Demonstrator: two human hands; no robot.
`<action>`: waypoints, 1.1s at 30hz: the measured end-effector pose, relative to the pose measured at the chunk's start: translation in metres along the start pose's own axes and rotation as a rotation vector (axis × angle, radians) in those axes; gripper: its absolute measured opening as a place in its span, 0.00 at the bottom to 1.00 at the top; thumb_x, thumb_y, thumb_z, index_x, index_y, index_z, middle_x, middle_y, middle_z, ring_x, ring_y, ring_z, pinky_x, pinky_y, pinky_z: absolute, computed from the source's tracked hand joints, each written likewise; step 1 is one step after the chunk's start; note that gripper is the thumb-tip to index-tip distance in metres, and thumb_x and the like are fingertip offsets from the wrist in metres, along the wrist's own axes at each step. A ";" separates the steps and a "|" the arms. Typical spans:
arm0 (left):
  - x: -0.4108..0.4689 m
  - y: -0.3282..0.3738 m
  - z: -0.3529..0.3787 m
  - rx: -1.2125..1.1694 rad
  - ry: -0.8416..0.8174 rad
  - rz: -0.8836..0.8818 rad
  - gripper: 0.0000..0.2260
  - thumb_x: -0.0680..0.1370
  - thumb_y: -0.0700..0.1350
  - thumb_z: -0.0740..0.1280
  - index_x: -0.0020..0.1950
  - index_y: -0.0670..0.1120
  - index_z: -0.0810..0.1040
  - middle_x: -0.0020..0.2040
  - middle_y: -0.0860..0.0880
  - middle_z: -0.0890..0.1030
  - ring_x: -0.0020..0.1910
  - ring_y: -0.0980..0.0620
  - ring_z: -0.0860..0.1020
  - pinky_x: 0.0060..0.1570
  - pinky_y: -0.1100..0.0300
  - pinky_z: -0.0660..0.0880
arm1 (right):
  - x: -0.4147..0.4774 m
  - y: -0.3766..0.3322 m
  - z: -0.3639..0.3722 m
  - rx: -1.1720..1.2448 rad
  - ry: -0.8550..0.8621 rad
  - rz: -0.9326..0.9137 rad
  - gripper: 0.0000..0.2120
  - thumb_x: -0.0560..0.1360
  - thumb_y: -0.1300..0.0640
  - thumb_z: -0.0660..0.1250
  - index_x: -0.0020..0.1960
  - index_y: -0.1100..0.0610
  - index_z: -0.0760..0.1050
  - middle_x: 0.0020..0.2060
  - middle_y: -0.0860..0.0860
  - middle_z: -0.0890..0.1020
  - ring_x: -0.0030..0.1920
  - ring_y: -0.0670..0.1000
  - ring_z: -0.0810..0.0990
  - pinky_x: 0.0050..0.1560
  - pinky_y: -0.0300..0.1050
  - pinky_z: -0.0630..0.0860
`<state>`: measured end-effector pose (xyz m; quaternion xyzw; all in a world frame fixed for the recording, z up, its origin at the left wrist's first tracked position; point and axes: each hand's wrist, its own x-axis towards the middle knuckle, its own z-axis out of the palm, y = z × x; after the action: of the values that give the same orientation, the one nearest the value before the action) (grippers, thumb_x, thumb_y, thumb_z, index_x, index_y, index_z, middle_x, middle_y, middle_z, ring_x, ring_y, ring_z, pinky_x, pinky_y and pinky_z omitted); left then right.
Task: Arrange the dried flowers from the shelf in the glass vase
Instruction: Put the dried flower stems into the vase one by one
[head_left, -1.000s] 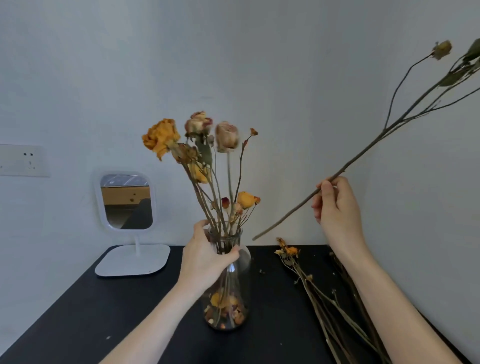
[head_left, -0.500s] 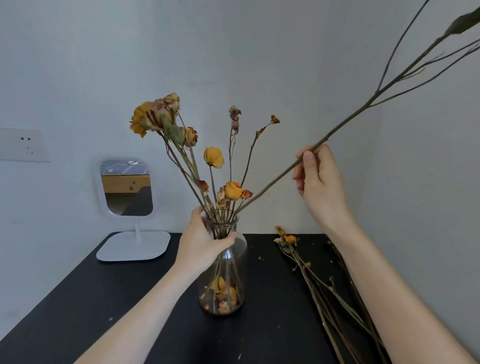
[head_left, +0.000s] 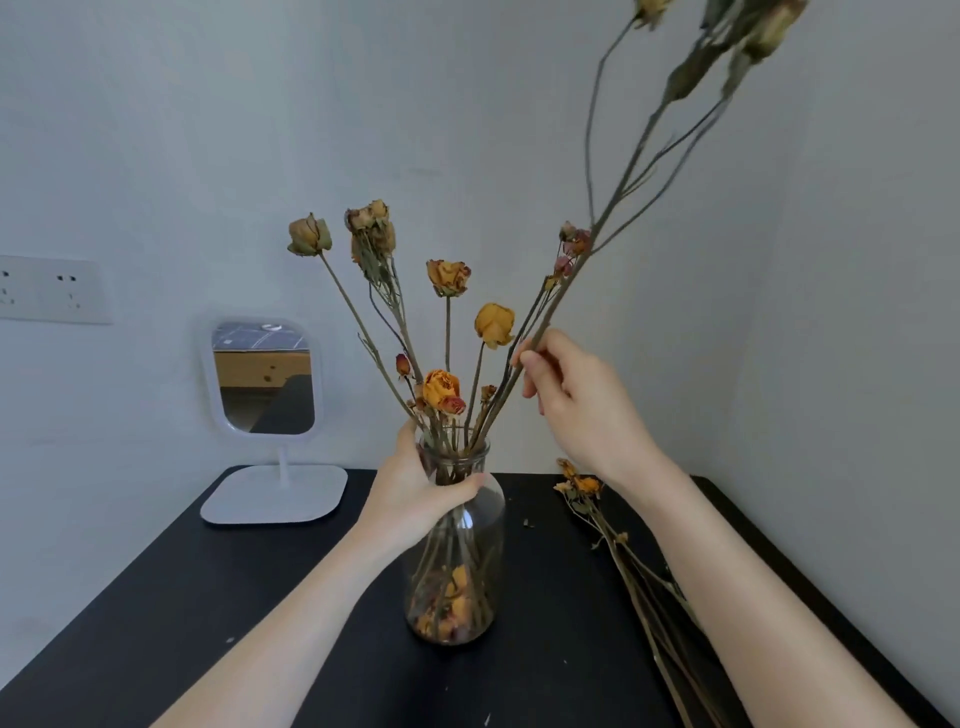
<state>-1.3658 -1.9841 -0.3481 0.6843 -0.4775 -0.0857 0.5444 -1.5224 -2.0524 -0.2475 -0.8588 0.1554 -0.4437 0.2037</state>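
Observation:
A clear glass vase (head_left: 467, 545) stands on the black shelf (head_left: 260, 597), holding several dried yellow and pink roses (head_left: 447, 275). My left hand (head_left: 415, 493) grips the vase's neck. My right hand (head_left: 576, 400) pinches a long branching dried stem (head_left: 623, 182), whose lower end sits down inside the vase mouth while its top leans up and to the right, out of the frame. More dried flowers (head_left: 613, 535) lie flat on the shelf to the right of the vase, partly under my right forearm.
A small white standing mirror (head_left: 265, 384) is at the back left of the shelf. A wall socket (head_left: 52, 288) sits on the left wall. Walls close in behind and on the right. Petal crumbs dot the shelf top.
My right hand has brought the long stem down and leftward: its lower end went from hovering right of the vase into the vase mouth. The stem now stands steeper. My left hand stays on the neck.

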 end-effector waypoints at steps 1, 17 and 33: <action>0.000 0.001 0.000 -0.008 -0.022 -0.002 0.29 0.66 0.52 0.75 0.61 0.55 0.65 0.49 0.65 0.75 0.49 0.66 0.74 0.49 0.69 0.69 | 0.000 0.000 0.004 -0.033 -0.013 -0.003 0.06 0.80 0.55 0.56 0.48 0.52 0.70 0.33 0.43 0.74 0.32 0.39 0.73 0.33 0.29 0.69; -0.011 0.000 0.005 -0.014 0.013 0.072 0.31 0.65 0.57 0.74 0.65 0.54 0.69 0.60 0.55 0.77 0.64 0.51 0.72 0.65 0.44 0.68 | -0.008 -0.009 0.036 0.034 -0.072 0.124 0.05 0.76 0.52 0.64 0.50 0.52 0.74 0.31 0.47 0.80 0.26 0.37 0.75 0.30 0.29 0.70; -0.014 -0.010 0.002 -0.056 0.013 -0.024 0.31 0.69 0.48 0.74 0.68 0.52 0.65 0.48 0.64 0.76 0.45 0.76 0.73 0.39 0.83 0.68 | -0.013 -0.008 0.053 0.001 -0.008 0.149 0.10 0.76 0.53 0.64 0.52 0.57 0.78 0.36 0.47 0.80 0.35 0.42 0.78 0.37 0.33 0.76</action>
<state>-1.3692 -1.9754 -0.3632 0.6749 -0.4632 -0.1011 0.5654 -1.4851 -2.0279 -0.2805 -0.8466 0.2180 -0.4237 0.2372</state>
